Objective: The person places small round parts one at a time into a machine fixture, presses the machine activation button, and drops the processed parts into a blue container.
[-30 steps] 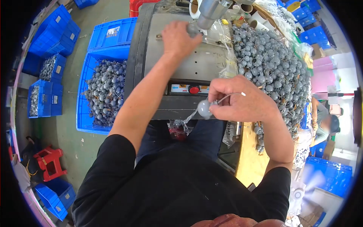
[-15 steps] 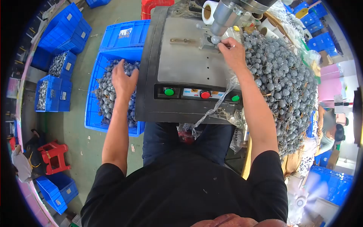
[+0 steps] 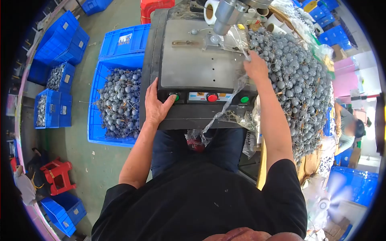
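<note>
My left hand [image 3: 157, 105] lies at the left front edge of the machine [image 3: 189, 68]. Its fingers are stretched out and the thumb touches the left green button [image 3: 177, 97]. My right hand [image 3: 257, 69] is beside the heap of grey balls with wires [image 3: 297, 84], fingers bent together near a clear plastic strip [image 3: 235, 94]. What they hold, if anything, is hidden. A grey ball [image 3: 215, 39] sits in the holder below the metal press head [image 3: 226, 18]. Another small ball [image 3: 194, 31] lies to its left on the metal plate, with a wire.
At the left, a blue crate [image 3: 91, 124] holds many grey balls [image 3: 120, 100]. The red button [image 3: 212, 97] and right green button [image 3: 244, 99] are on the machine's front. A red stool [image 3: 58, 174] stands lower left. A fan [image 3: 323, 204] spins lower right.
My left hand has moved from above the crate onto the machine's left green button. My right hand has left the ball under the press head and moved right and down towards the heap.
</note>
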Motion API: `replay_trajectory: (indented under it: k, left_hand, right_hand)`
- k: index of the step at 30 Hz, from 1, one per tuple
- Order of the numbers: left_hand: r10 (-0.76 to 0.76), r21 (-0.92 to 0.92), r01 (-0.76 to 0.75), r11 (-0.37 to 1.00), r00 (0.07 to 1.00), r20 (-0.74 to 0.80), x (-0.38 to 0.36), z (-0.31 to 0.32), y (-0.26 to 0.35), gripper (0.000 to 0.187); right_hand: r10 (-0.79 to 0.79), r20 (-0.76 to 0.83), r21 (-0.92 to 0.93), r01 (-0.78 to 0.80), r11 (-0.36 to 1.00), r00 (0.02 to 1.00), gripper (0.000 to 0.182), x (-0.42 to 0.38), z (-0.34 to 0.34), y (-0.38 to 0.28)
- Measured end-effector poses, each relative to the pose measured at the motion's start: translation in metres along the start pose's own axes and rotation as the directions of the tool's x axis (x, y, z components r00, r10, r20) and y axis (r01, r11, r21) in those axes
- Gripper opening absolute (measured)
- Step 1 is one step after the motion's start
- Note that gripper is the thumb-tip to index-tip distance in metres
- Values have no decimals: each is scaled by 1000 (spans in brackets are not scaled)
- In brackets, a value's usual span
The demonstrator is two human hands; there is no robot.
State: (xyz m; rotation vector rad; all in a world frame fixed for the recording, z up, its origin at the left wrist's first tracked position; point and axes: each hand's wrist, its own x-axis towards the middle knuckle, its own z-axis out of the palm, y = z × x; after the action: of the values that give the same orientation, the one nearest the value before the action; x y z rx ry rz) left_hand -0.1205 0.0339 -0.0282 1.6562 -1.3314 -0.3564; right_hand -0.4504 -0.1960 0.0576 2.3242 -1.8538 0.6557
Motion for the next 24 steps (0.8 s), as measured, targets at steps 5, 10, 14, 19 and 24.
replay_trajectory:
  k: [5, 10, 14, 19, 24]
  left_hand:
    - [3, -10, -3, 1000, 1000, -12, 1, 2, 5, 88]
    - [14, -24, -14, 1000, 1000, 2, 0, 1, 4, 88]
    - [34, 13, -35, 999, 999, 19, -2, -3, 4, 91]
    - [69, -73, -67, 995, 997, 27, -4, 14, -26, 91]
    - [109, -64, -106, 992, 993, 45, -1, 17, -39, 88]
  right_hand:
    - [10, 72, 491, -44, 870, 997, 35, -23, -38, -24]
    - [-265, 235, 375, 164, 912, 935, 32, -82, -33, -137]
    - [-444, 340, 555, 204, 806, 829, 31, -127, -23, -137]
    - [192, 225, 714, -296, 634, 955, 42, -161, -23, -66]
    - [507, 250, 835, -449, 318, 825, 47, -158, 34, -15]
